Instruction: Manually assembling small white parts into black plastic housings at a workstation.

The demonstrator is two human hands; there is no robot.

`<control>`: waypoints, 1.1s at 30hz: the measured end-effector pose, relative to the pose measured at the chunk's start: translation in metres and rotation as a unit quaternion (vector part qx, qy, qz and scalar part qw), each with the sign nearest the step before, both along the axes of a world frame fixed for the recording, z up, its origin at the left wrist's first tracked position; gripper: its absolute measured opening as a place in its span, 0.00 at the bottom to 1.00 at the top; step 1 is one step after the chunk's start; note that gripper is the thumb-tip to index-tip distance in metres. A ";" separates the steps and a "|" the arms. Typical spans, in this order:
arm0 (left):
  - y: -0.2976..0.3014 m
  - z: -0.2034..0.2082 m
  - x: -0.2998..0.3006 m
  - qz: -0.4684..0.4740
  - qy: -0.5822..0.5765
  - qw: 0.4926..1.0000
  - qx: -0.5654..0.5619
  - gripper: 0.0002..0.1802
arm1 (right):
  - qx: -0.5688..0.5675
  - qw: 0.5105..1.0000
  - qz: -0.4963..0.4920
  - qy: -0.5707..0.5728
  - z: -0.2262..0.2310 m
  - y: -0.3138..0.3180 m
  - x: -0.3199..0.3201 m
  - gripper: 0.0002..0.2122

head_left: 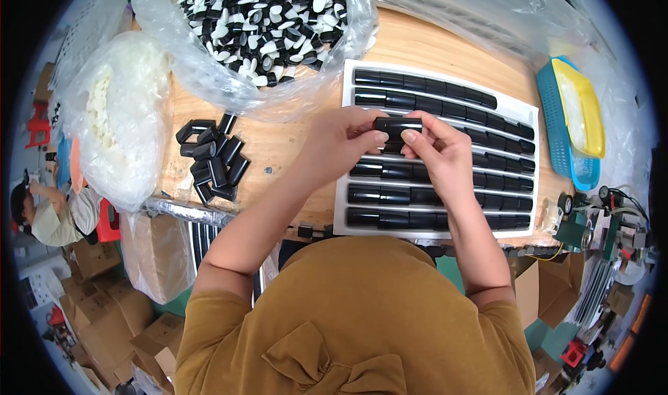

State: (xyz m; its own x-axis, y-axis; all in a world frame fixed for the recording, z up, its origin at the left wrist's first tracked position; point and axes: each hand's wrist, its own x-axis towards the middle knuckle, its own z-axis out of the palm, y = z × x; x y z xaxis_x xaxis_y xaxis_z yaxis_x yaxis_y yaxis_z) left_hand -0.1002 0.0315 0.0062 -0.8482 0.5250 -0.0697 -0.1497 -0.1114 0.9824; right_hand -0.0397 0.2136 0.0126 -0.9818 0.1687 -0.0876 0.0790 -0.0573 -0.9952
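Observation:
Above a white tray (339,211) I hold a short glossy black cap-like tube (398,124) level between both hands. My left hand (341,141) pinches its left end with fingers and thumb. The fingers of my right hand (445,148) close on its right end, thumb in front. Beneath my hands, rows of similar black tubes (390,195) lie end to end in the tray. My hands hide part of the middle rows. The top row (424,85) stops short of the tray's right side. To the left, a loose heap of black tubes (217,160) rests on the wooden table.
A large clear plastic bag (156,19) at the back holds many small black and white pieces (264,30). Another plastic bag (132,117) bulges at the left. Blue (553,110) and yellow (595,134) baskets stand right, near a green device (574,231). Another person (52,211) sits far left.

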 end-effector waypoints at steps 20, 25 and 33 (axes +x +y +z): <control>-0.064 -0.090 -0.120 0.231 0.365 0.737 -0.520 0.08 | 0.433 0.791 -0.416 -0.115 -0.081 0.328 -0.018 0.19; -0.070 -0.092 -0.114 0.247 0.405 0.739 -0.480 0.11 | 0.502 0.769 -0.355 -0.177 -0.078 0.324 -0.027 0.13; -0.066 -0.043 -0.095 0.348 0.177 0.914 -0.107 0.11 | 0.688 0.622 -0.373 -0.042 -0.090 0.294 -0.028 0.14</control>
State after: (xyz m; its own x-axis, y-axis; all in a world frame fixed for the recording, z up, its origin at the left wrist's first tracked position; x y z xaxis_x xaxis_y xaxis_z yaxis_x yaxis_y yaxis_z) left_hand -0.1951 -0.0343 -0.0369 -0.9610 -0.1446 0.2357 0.2156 0.1420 0.9661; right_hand -0.0681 0.5077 -0.0774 -0.5878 0.5461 0.5969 0.5958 0.7913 -0.1373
